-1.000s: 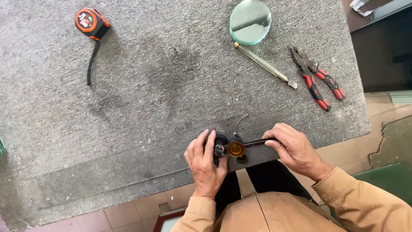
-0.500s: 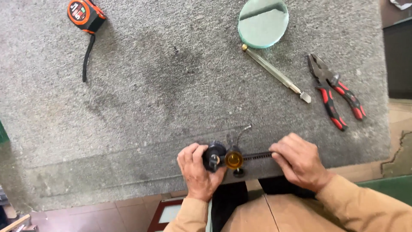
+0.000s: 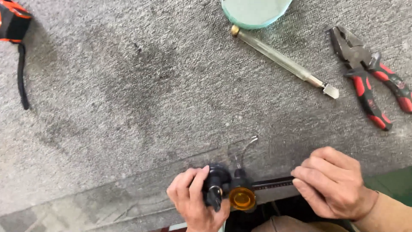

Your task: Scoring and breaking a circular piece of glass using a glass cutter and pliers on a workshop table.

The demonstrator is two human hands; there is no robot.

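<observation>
**Both hands on a circle-cutter tool at near table edge**

L hand (image 3: 195,202) sits at the bottom centre of the head view, fingers curled shut around the black knob (image 3: 216,182) of a compass-type cutter tool (image 3: 240,191). Thumb and index wrap the knob from the left; grip looks firm, no gap visible.

R hand (image 3: 332,182) is at bottom right, fingers bent down and pinched together on the far end of the tool's thin black ruler bar (image 3: 272,184). Fingertips cover the bar end, so can't tell exactly how much of it is pinched. Tan sleeve (image 3: 386,212) shows at the wrist.

Tool itself: lies along the near edge of the grey felt-covered table (image 3: 128,107), bar running roughly left-right between the two hands. Amber round cap (image 3: 241,198) sits just right of the knob, touching the L hand's fingertips or v. close. A faint curved edge (image 3: 249,144), prob. clear glass sheet, shows just above the tool; outline hard to make out.

Rest of tabletop, well apart from hands:
- round pale-green glass disc (image 3: 255,10), top centre, cut off by frame.
- pen-style glass cutter (image 3: 283,60) w/ brass end, lying diagonal, brass end touching or just under disc.
- red/black pliers (image 3: 369,81), top right, jaws closed.
- orange/black tape measure (image 3: 13,21) w/ black strap (image 3: 21,77), top left corner, partly out of frame.
</observation>
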